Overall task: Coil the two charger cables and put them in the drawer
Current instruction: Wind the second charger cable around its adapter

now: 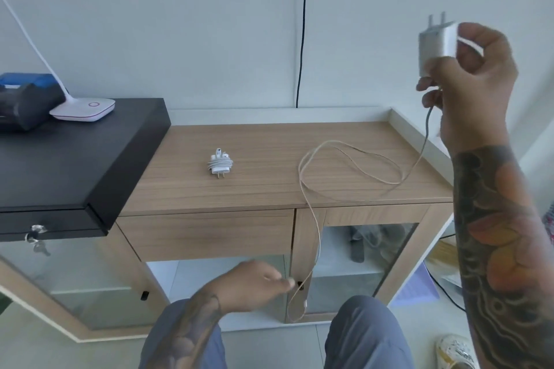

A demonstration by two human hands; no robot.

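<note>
up in the right hand (pixel 470 75), the charger (pixel 436 48) stands upright, prongs up.

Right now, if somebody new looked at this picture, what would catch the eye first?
Probably the right hand, raised high on the right and gripping a white charger plug. Its long cable loops over the wooden cabinet top and hangs down the front to the left hand. A second charger, already coiled, lies mid-top.

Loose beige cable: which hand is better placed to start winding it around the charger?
Left. The left hand already reaches the dangling beige cable; the right hand grips the white charger block.
</note>
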